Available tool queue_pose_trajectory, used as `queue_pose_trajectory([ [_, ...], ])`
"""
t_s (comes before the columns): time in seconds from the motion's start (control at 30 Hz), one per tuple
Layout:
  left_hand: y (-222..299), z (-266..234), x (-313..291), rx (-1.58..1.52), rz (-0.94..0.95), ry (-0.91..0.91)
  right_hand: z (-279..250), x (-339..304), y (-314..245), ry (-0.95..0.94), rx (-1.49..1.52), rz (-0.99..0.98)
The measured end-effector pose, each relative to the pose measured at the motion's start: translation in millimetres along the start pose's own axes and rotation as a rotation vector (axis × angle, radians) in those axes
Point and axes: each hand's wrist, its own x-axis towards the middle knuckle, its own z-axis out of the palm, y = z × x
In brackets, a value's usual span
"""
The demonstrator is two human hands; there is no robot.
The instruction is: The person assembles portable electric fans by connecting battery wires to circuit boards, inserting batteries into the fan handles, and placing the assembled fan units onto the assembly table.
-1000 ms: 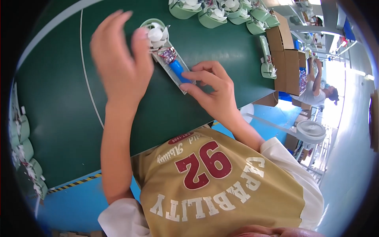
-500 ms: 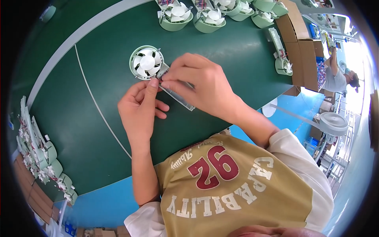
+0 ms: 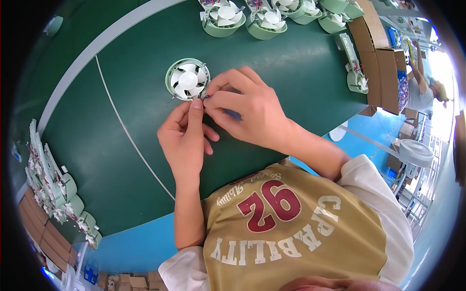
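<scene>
A small round fan head (image 3: 188, 80) with white blades and a pale green housing lies on the green tabletop in front of my hands. My left hand (image 3: 184, 133) is at its lower edge, thumb and forefinger pinched together there and the other fingers loosely curled. Close against it, my right hand (image 3: 250, 106) pinches thin dark wires (image 3: 207, 97) beside the housing. The fingertips hide most of the wires and the joint. A bluish sliver shows under the right palm; I cannot tell what it is.
Several pale green fan units (image 3: 223, 19) stand along the far edge. Another unit with a long handle (image 3: 357, 72) lies at the right, near open cardboard boxes (image 3: 383, 68). More fan parts (image 3: 53, 179) are piled at the left edge. A person (image 3: 422, 87) works at far right.
The long pale handle seen between my hands earlier is out of sight now. My right fingers have shifted on the wires. The whole scene sits slightly further right in view.
</scene>
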Motion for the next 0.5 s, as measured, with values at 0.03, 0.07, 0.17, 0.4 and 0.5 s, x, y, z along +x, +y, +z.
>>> queue_pose_trajectory([
  [0.03,-1,1,1,0.029,0.006,0.011,1,-1,1,0.012,0.048,0.024],
  [0.07,-1,2,1,0.058,0.013,0.019,4,-5,2,0.017,0.045,0.024],
  [0.17,0,13,-4,0.152,0.08,0.104,7,-9,2,0.113,0.393,0.219],
  [0.4,-14,24,-4,0.089,0.14,0.104,-2,-4,1,-0.061,0.651,0.652],
  [0.5,-20,27,-9,0.011,0.164,0.09,-1,-2,-1,-0.039,0.616,0.68],
])
